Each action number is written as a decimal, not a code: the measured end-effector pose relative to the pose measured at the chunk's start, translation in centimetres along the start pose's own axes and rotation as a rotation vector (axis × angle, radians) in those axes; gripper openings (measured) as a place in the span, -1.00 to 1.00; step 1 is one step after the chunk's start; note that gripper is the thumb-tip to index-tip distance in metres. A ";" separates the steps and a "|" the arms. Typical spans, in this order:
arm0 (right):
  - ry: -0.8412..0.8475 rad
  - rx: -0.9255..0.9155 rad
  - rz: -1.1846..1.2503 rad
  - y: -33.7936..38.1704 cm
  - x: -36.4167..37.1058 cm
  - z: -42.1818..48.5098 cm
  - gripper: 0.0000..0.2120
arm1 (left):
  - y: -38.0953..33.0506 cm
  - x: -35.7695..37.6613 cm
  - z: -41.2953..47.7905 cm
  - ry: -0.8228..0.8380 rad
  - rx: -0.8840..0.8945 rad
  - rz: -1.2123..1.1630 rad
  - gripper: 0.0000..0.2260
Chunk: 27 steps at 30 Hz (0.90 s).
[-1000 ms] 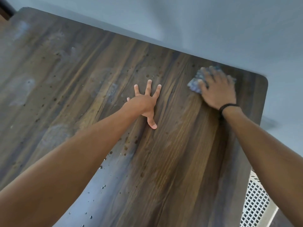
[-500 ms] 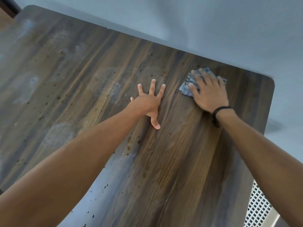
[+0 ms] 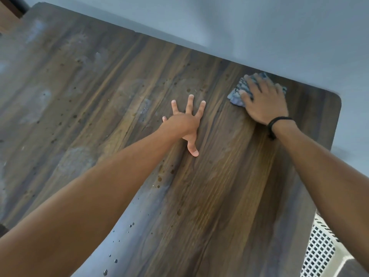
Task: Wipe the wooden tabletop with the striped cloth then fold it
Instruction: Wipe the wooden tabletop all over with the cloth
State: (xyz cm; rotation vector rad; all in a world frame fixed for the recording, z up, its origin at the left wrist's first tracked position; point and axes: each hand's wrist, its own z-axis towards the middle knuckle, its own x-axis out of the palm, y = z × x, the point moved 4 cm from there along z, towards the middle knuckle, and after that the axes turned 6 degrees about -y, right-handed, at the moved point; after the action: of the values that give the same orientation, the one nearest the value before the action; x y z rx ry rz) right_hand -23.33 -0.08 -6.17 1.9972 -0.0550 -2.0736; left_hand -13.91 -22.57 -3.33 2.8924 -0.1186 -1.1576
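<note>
My right hand (image 3: 265,100) lies flat on the striped cloth (image 3: 238,92), fingers spread and fairly straight, pressing it to the wood rather than gripping it. The fingertips are a little blurred. A black band (image 3: 277,124) circles that wrist. The cloth is bunched under my palm, its blue-grey ribbed edge showing to the left of my fingers and a small scrap past my little finger, and it sits at the far edge of the wooden tabletop (image 3: 219,196), near the rounded far right corner. Half a second ago the cloth and hand were a touch nearer my other hand and nearer me. Now they have slid back up against the far edge, close to where they were a second ago.

My left hand (image 3: 184,124) has not shifted: it stays planted on the bare wood to the left of the cloth, well apart from it, fingers splayed wide and thumb pointing back toward me, holding nothing.

Dark specks and pale smears mark the left part of the top, and water droplets (image 3: 115,246) bead on the near part beside my left forearm. Beyond the table is a pale wall (image 3: 239,27), and a white perforated panel (image 3: 323,250) shows at the lower right.
</note>
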 end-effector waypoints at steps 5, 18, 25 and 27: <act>-0.053 0.136 -0.012 0.6 -0.2 -2.4 -0.43 | 0.0 0.1 0.4 0.006 -0.017 0.011 0.43; -0.098 0.149 0.036 2.0 0.2 -2.6 -0.44 | 0.1 0.0 0.2 -0.031 0.008 -0.010 0.43; 0.020 0.141 0.089 2.2 0.2 2.5 -0.43 | 0.4 0.2 0.2 -0.045 0.014 -0.014 0.43; 0.033 0.204 0.079 2.4 0.1 2.2 -0.43 | 0.3 0.1 0.3 -0.043 0.016 -0.015 0.44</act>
State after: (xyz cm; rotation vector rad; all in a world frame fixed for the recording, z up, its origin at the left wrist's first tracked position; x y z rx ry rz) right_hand -25.15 -2.79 -5.70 2.1066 -0.3460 -2.0570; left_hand -14.01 -22.89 -3.61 2.8871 -0.1081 -1.2275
